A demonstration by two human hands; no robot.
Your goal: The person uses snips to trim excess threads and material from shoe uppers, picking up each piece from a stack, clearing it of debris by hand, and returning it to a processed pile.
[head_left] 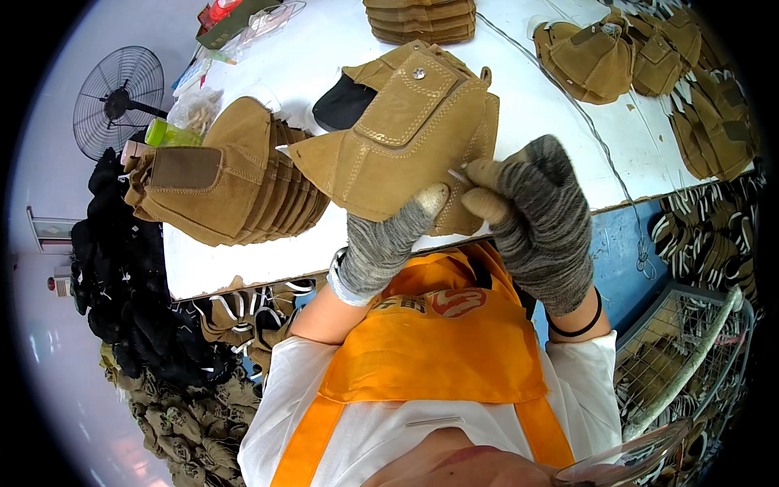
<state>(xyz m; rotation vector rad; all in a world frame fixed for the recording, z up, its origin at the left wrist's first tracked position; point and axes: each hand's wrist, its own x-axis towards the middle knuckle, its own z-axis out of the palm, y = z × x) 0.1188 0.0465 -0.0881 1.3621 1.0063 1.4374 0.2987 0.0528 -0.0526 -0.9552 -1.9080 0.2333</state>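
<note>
A tan suede shoe upper (406, 154), with pale stitching, a flap and a round metal stud, is held up over the near edge of the table. My left hand (381, 252), in a grey fingerless-style glove, grips its lower edge; the thumb lies on the suede and the other fingers are hidden behind it. My right hand (540, 219), gloved alike, is closed in a pinch at the upper's right side. A thin pale bit shows at those fingertips, too small to name. Behind the upper lies a black piece (344, 103).
Left on the white table (219, 272) stands a row of nested tan uppers (243, 178); another stack (420, 20) is at the back. More uppers (588, 61) lie at right beside a grey cable (596, 134). A fan (118, 104) stands left, a wire basket (677, 349) lower right.
</note>
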